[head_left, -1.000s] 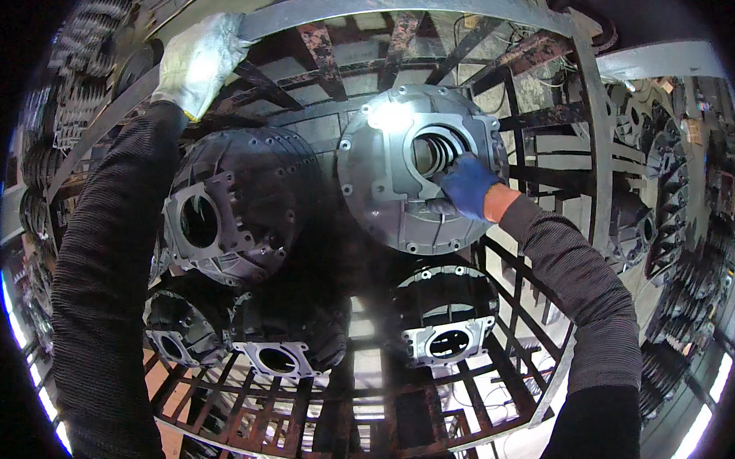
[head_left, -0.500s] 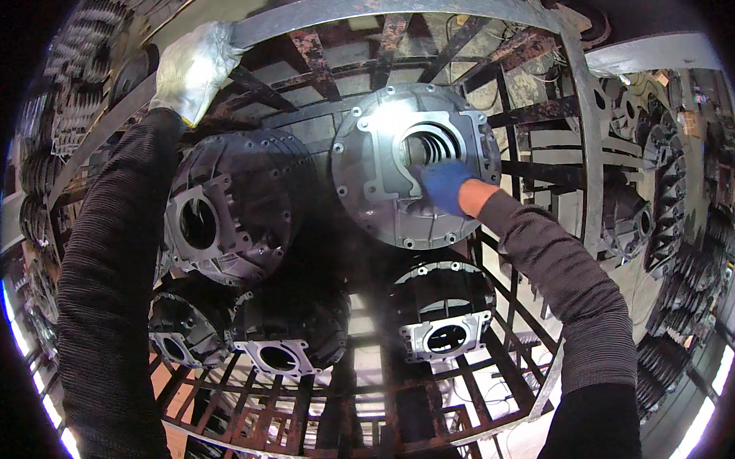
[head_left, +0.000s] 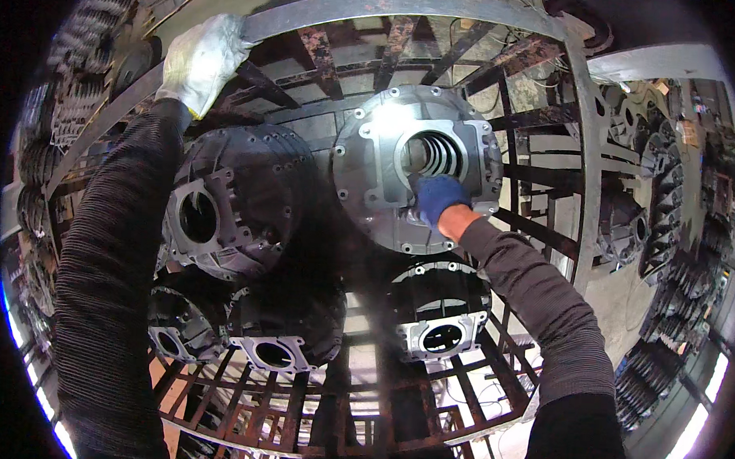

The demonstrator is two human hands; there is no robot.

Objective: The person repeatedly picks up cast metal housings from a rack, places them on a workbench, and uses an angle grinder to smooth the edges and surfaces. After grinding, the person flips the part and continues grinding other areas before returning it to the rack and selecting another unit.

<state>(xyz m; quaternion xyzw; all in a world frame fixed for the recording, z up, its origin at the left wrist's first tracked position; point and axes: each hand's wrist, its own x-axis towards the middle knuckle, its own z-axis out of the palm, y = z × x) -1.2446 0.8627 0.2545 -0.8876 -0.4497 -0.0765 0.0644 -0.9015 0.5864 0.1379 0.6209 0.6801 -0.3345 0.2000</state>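
My left hand (head_left: 201, 66), in a white glove, is closed around the top metal rail (head_left: 310, 13) of a crate at the upper left. My right hand (head_left: 438, 198), in a blue glove, is at the lower edge of the round bore in a large grey metal housing (head_left: 388, 169). Its fingers are curled there; whatever they hold, if anything, is hidden. Bright light glares off the housing's upper part, and ridged rings show inside the bore. To the left rests a similar dark housing (head_left: 256, 173), its opening facing me.
Lower in the crate lie more housings: one at the left (head_left: 182, 324), one beside it (head_left: 291, 328) and one at the right (head_left: 445, 337). Rusty slats (head_left: 318, 58) form the crate's far side. Stacked metal parts (head_left: 658, 373) stand outside at the right.
My right hand has moved slightly left and down along the bore's edge, showing more of the opening. My left hand still grips the rail; the view has shifted a little.
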